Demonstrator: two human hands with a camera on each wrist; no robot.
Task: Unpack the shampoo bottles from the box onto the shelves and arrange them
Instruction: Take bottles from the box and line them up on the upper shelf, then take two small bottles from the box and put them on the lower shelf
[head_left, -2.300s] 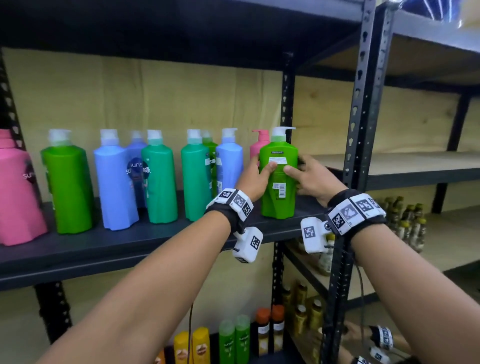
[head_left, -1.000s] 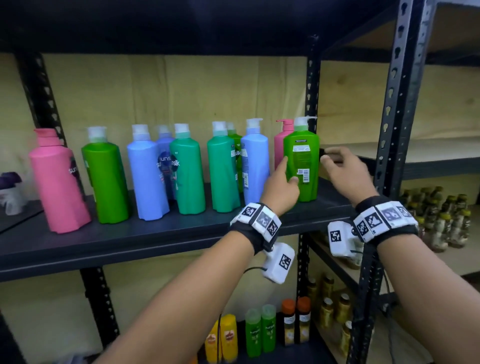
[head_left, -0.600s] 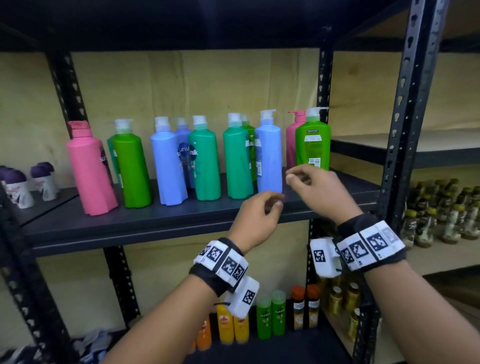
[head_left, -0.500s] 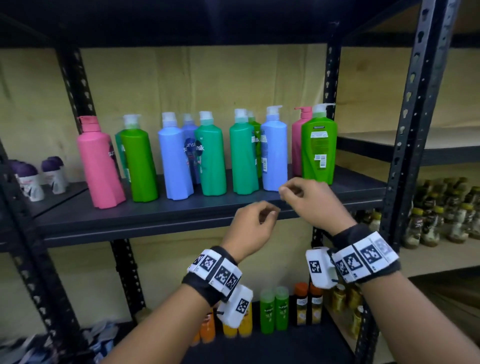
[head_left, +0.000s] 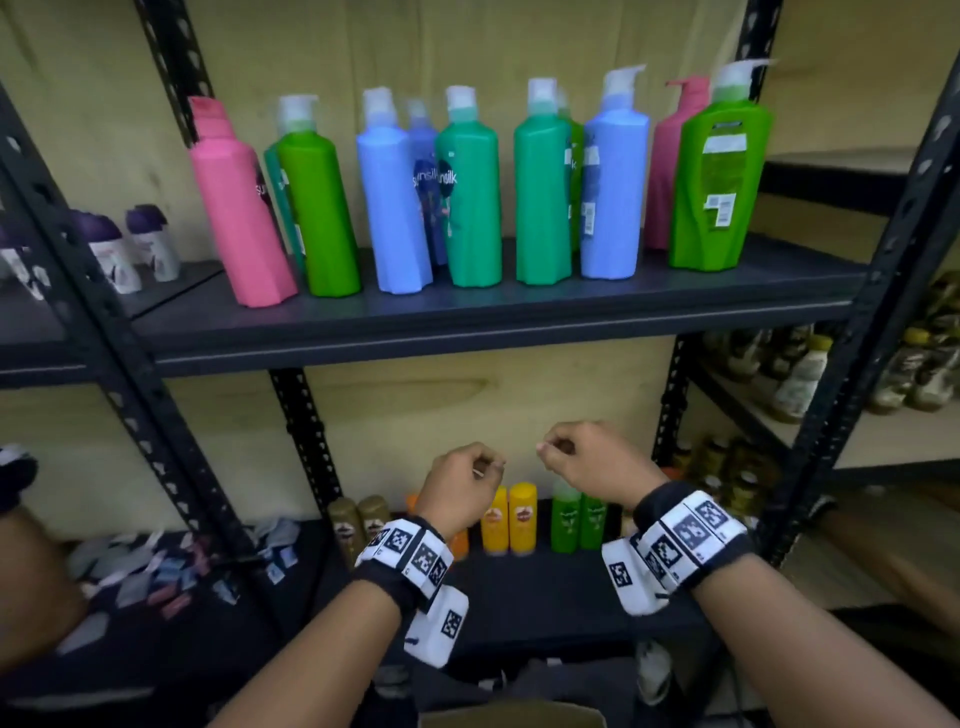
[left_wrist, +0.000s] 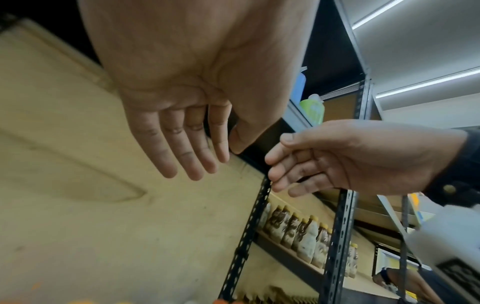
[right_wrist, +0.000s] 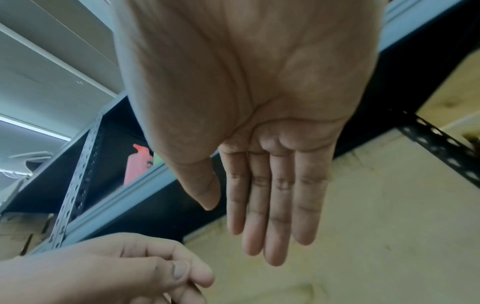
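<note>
Bottles (head_left: 718, 171) upright on shelf (head_left: 467, 317), seemingly back-label-out.

**Bottles on the shelves, counted**

The dark shelf (head_left: 467, 322) carries eleven tall pump bottles: two pink bottles (head_left: 239, 208), three blue bottles (head_left: 389, 208), three bright green bottles (head_left: 322, 208) and three teal bottles (head_left: 470, 208). To the left stand at least two purple-capped bottles (head_left: 150, 244); others there are too blurred to count. Lower down are two yellow bottles (head_left: 509, 519) and two small green bottles (head_left: 576, 519).
</note>
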